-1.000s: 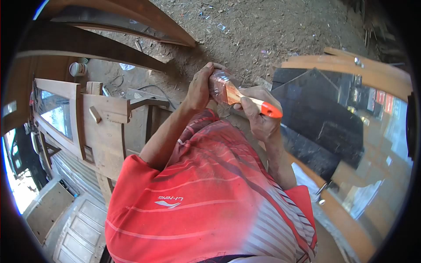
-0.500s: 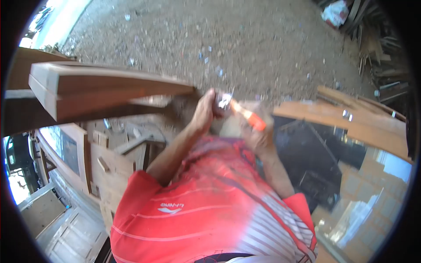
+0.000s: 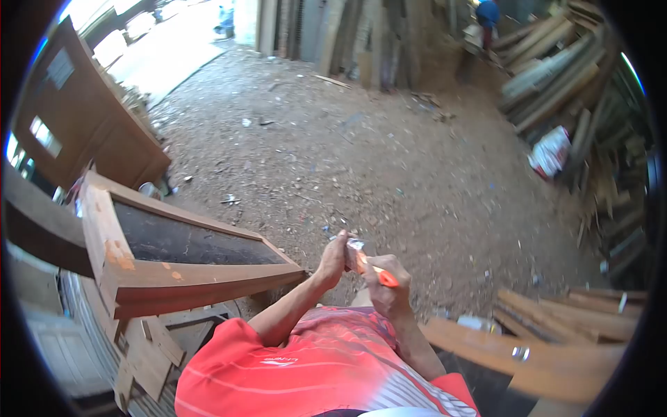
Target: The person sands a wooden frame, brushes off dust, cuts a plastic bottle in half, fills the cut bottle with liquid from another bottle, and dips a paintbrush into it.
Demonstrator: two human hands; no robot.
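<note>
In front of my red shirt, my right hand is closed around an orange-handled putty knife. Its shiny metal end points up and to the left. My left hand is right beside that metal end, thumb up and fingers curled; what lies in its palm is hidden. Left of my hands, a wooden frame with a dark panel inside is tilted, its near corner close to my left forearm. Orange-brown patches mark the frame's wood.
A brown door panel leans at the far left. Planks lie at the right, and timber is piled at the back right near a white bag. A person is far off. Littered dirt ground lies ahead.
My view has tilted up, so more ground and the far timber show and my hands appear lower. Both hands remain together at the putty knife. The frame's dark panel now shows.
</note>
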